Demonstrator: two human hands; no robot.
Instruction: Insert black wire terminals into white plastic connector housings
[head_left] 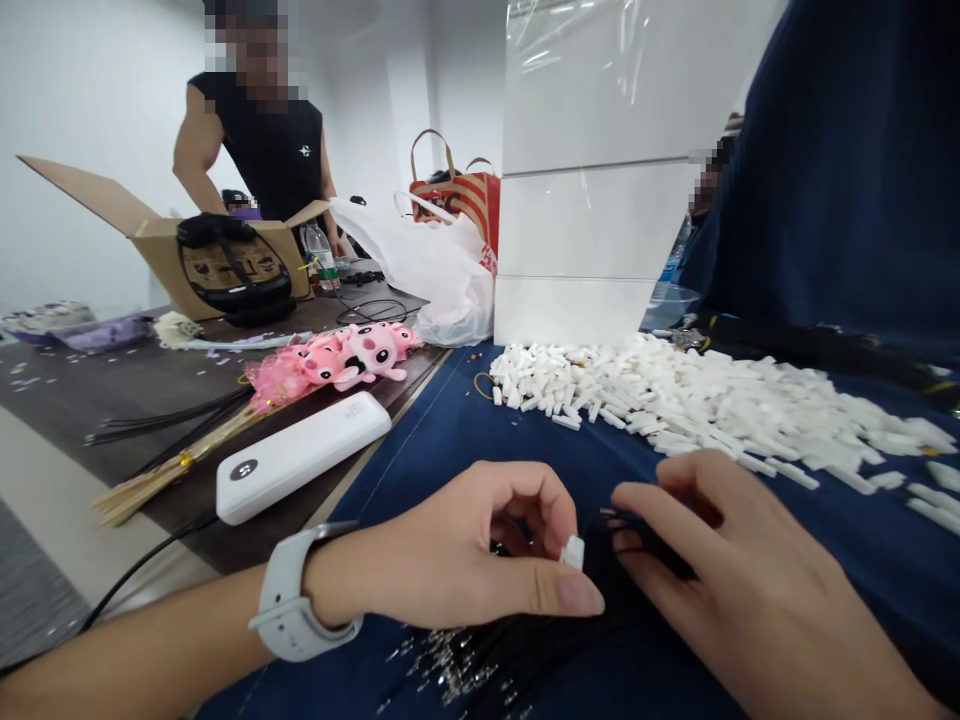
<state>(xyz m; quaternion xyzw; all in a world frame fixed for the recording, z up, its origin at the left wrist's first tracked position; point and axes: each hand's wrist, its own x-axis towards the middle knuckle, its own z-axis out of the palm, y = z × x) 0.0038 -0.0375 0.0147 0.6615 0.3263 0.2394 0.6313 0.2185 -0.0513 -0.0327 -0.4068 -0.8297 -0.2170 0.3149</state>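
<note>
Head view: left hand (465, 560) pinching a small white plastic piece (573, 551) between thumb and forefinger, close to the table's near edge. Right hand (739, 580) just beside, fingers curled onto a black cord bundle (637, 550), grip itself hidden. Piece nearer the left hand; its long axis too small to tell. White pieces pile (712, 400) farther back on the blue cloth (450, 430).

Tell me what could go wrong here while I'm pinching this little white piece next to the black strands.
The small white piece sits only at the left hand's fingertips, so it might slip and vanish into the black strands under the right hand. A sleeve sweep could also scatter the loose pile of white pieces off the blue cloth.
</note>
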